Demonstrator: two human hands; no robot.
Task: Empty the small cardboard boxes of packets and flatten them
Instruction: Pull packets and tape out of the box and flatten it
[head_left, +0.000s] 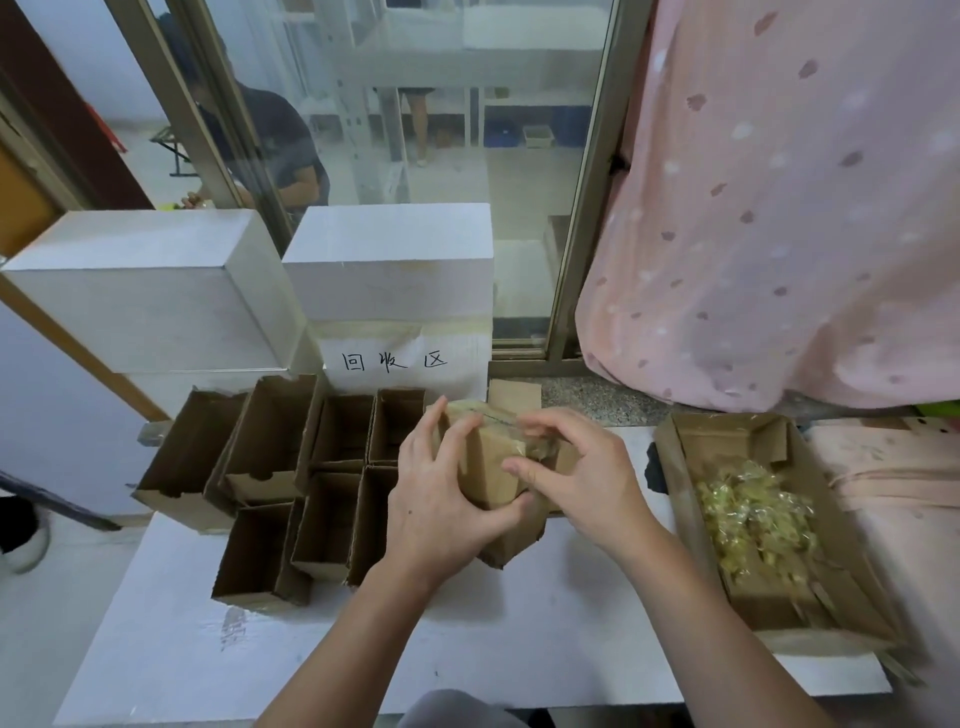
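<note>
A small closed cardboard box (491, 467), sealed with clear tape along its top, is held above the white table (467, 639) at its middle. My left hand (441, 499) grips the box from the left, thumb under its near edge. My right hand (576, 478) pinches the tape at the box's top right corner. Several small cardboard boxes (311, 483) stand open on the left. A larger open carton (680, 467) on the right holds a heap of clear yellowish packets (753, 519).
Two white boxes (389, 260) are stacked at the back, one bearing a handwritten paper label (395, 361). A pink dotted curtain (779, 208) hangs at the right. A cardboard scrap (514, 397) lies behind the held box. A person sits beyond the glass.
</note>
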